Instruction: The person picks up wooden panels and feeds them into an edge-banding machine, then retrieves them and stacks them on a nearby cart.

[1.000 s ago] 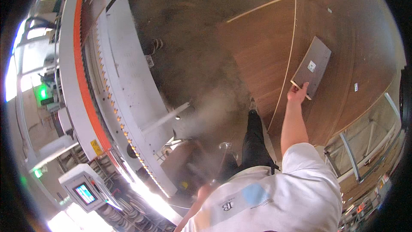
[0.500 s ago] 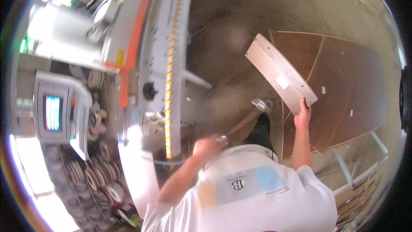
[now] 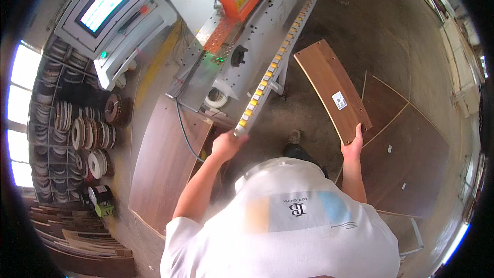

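A brown wood-grain panel point(image 3: 329, 83) with small holes near its edges and a white label is held out at the right. My right hand point(image 3: 352, 146) grips its near end, thumb on the upper face and the other fingers mostly hidden beneath. My left hand point(image 3: 228, 146) is at the near end of a roller rail point(image 3: 268, 74) with yellow rollers, along a machine point(image 3: 247, 54). Its fingers are curled, and a small pale piece shows at the fingertips. Whether that piece is held or belongs to the rail I cannot tell.
A control console point(image 3: 119, 18) with a lit screen stands at the upper left. Edge-banding rolls point(image 3: 95, 134) fill a rack below it. Large brown panels point(image 3: 406, 154) lie at the right; another panel point(image 3: 167, 157) stands left of my left arm. A dark hose point(image 3: 186, 136) hangs from the machine.
My view has turned left, so the machine and console sit farther right in it. The left hand has come up to the rail's end. My right hand still holds the panel, whose face now looks darker.
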Demonstrator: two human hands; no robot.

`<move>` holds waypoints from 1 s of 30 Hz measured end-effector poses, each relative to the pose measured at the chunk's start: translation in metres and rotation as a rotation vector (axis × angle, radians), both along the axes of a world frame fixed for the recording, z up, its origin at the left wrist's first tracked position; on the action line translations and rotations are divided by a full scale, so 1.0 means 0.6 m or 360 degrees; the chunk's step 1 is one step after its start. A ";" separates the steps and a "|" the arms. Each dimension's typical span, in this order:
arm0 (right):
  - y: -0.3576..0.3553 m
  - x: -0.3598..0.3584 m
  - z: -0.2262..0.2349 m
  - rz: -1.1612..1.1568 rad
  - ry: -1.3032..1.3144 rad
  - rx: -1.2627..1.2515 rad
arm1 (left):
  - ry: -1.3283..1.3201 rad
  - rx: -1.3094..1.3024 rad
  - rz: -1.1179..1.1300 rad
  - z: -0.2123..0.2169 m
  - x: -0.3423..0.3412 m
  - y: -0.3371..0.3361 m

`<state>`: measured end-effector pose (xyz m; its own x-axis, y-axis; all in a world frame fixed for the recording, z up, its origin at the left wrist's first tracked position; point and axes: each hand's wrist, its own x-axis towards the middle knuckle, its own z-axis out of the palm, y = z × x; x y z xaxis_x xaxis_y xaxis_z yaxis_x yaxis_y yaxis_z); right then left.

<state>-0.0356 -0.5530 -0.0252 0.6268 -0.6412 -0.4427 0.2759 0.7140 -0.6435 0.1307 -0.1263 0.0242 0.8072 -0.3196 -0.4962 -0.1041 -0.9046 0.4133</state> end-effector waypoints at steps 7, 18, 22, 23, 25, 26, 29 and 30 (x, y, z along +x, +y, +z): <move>0.028 0.026 -0.005 0.0070 -0.0135 0.0136 | 0.0164 0.0052 -0.0187 0.050 -0.045 0.026; 0.036 0.009 0.008 0.0147 -0.0296 0.0145 | 0.0477 -0.0069 -0.0134 -0.011 -0.064 0.037; 0.043 -0.003 -0.017 0.0130 -0.0247 0.0080 | 0.0436 -0.0187 -0.0707 -0.097 -0.094 0.030; 0.043 -0.005 -0.022 0.0198 -0.0239 0.0061 | 0.0633 -0.0251 -0.0564 -0.076 -0.098 0.018; 0.054 -0.004 -0.015 0.0313 -0.0199 0.0042 | 0.0623 -0.0301 -0.0495 -0.074 -0.094 0.022; 0.053 -0.003 -0.015 0.0360 -0.0166 0.0036 | 0.0612 -0.0327 -0.0463 -0.074 -0.090 0.026; 0.055 0.005 -0.025 0.0473 -0.0143 0.0014 | 0.0923 -0.1131 0.0626 -0.127 -0.063 0.115; 0.058 0.010 -0.029 0.0481 -0.0110 0.0017 | 0.0795 -0.1387 0.0921 -0.116 -0.052 0.135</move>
